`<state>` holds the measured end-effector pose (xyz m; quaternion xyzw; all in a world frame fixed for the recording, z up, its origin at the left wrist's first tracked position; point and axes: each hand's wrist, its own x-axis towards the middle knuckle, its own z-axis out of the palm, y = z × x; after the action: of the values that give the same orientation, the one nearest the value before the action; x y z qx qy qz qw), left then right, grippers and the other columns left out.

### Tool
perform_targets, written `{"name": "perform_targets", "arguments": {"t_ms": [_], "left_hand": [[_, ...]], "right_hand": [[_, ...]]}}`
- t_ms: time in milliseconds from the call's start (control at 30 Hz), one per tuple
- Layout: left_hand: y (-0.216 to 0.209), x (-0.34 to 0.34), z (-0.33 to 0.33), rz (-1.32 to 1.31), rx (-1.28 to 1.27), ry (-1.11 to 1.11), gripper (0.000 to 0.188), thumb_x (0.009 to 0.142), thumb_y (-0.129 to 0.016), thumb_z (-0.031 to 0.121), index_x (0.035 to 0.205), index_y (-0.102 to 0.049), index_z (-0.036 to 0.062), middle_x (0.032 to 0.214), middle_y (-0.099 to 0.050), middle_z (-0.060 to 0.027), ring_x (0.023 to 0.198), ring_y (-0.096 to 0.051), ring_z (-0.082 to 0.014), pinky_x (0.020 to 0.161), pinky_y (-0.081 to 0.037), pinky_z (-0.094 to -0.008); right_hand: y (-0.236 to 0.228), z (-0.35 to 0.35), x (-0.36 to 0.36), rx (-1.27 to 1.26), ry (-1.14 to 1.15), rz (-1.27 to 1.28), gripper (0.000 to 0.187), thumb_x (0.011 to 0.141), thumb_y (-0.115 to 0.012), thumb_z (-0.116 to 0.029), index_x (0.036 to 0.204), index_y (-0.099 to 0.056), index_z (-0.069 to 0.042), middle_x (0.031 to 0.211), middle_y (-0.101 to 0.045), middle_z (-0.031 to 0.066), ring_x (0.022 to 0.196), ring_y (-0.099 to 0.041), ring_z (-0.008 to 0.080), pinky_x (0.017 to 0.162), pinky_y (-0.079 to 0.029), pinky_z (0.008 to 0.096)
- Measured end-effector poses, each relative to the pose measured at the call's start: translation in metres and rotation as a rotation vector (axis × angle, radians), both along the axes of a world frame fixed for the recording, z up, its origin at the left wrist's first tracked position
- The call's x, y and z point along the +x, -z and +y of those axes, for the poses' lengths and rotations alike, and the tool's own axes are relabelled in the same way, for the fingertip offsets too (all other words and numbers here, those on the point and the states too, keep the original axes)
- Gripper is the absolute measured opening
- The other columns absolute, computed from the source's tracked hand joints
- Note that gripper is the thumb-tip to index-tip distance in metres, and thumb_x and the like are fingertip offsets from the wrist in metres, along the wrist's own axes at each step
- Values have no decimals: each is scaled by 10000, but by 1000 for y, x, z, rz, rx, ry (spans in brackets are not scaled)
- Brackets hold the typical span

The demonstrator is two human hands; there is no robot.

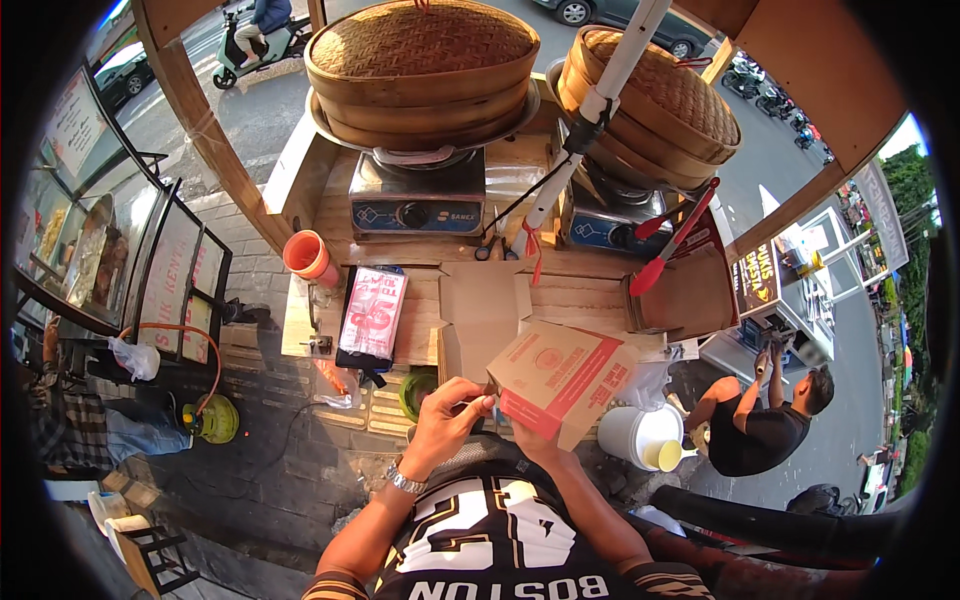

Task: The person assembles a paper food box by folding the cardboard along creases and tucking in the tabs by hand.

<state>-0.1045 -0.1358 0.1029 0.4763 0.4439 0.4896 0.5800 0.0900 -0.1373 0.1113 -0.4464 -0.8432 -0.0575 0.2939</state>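
A brown cardboard food box (548,365) with a red printed band is held in front of me, tilted and partly folded. My right hand (538,440) grips it from below, its fingers mostly hidden beneath the cardboard. At the box's left corner, my left hand (455,412) is closed, thumb and fingertips pinched on the edge. Behind the box, an unfolded plain cardboard box (484,312) lies on the wooden counter (420,330). Left of that rests a plastic-wrapped stack with red print (374,312), beside an orange plastic cup (310,258).
Two bamboo steamers (420,75) (650,95) stand on gas stoves (418,195) at the back. Red-tipped tongs (680,240) lean over a brown tray (688,302). A white pole (590,125) rises from the counter. A white bucket (632,435) stands lower right; a person (770,425) crouches beyond it.
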Motion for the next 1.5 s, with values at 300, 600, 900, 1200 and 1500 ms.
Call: {"name": "perform_targets", "arguments": {"t_ms": [300, 600, 900, 1200, 1500], "left_hand": [[-10, 4, -7, 279, 196, -65, 114, 932, -772, 69, 1011, -741, -7, 907, -680, -74, 761, -646, -169, 672, -500, -293], [1, 3, -8, -262, -96, -115, 90, 893, -810, 3, 954, -744, 7, 1082, -691, -50, 964, -672, -106, 828, -544, -234], [5, -9, 2, -135, -20, 0, 105, 915, -797, 38, 986, -745, -18, 1128, -696, -83, 1013, -667, -132, 884, -553, -264], [-11, 1, 1, 79, -47, -2, 133, 984, -726, 70, 1057, -679, -31, 1110, -711, -85, 986, -693, -113, 823, -577, -259], [-10, 14, 5, 520, 247, -175, 257, 816, -758, 37, 1054, -674, -13, 991, -702, -141, 905, -727, -279, 715, -595, -345]], "right_hand": [[15, -7, -3, -917, -148, 1340, 197, 1001, -692, -142, 1164, -647, -40, 1010, -683, 45, 892, -663, 155, 742, -545, 297], [59, -21, 6, -894, 17, 784, 278, 1039, -654, -234, 1250, -607, -60, 1135, -646, 67, 1002, -655, 180, 869, -547, 319], [93, -21, 11, -1149, -114, 1136, 407, 1031, -651, -299, 1357, -568, -70, 1266, -629, 101, 1178, -630, 230, 988, -529, 380], [38, 2, 4, -847, 32, 558, 318, 951, -723, -199, 1242, -673, -82, 1201, -693, 104, 1155, -657, 233, 917, -536, 408], [22, 26, -13, -1116, 160, 934, 147, 947, -670, -32, 1081, -709, 13, 849, -742, 110, 739, -744, 233, 667, -589, 379]]}}
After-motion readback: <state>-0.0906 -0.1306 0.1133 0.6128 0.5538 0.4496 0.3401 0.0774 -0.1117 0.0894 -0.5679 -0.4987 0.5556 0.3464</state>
